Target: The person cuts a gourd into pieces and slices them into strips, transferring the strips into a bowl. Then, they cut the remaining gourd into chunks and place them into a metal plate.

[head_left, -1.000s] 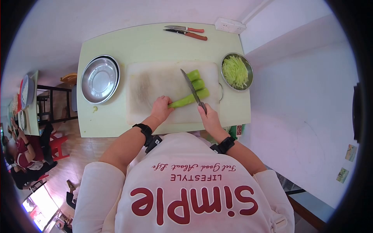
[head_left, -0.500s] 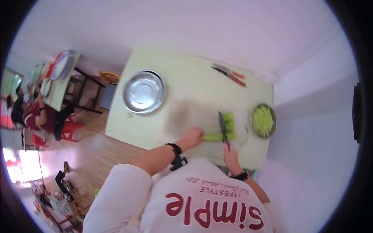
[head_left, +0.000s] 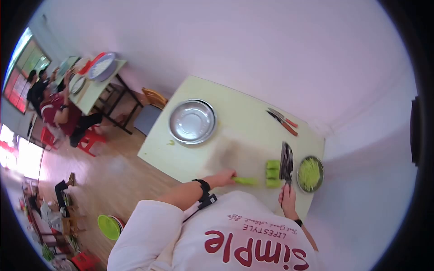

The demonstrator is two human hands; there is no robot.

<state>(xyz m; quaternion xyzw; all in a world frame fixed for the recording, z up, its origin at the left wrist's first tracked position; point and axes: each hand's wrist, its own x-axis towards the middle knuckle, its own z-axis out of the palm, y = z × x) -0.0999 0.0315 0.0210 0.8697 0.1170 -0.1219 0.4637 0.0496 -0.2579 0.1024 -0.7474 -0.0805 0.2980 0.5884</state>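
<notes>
My left hand (head_left: 223, 178) is closed on one end of a pale green vegetable stem (head_left: 244, 180), which lies low over the cutting board (head_left: 244, 156). My right hand (head_left: 287, 198) grips the handle of a kitchen knife (head_left: 286, 161), whose broad blade points away from me, blurred by motion. Just left of the blade, several short green stem pieces (head_left: 272, 174) lie side by side on the board. A gap separates them from the stem in my left hand. Right of the knife stands a metal bowl (head_left: 322, 175) holding shredded green vegetable (head_left: 309, 174).
Stacked metal basins (head_left: 193, 122) stand at the table's left. Scissors or knives with red-brown handles (head_left: 289, 126) lie near the back edge, by the wall. A chair (head_left: 151, 110) is beside the table. Further left, people (head_left: 61, 110) sit at another table; green basins (head_left: 109, 227) are on the floor.
The knife has come up off the stem and moved right. The stem in my left hand is shorter and apart from the cut pieces. The whole view has turned and shifted.
</notes>
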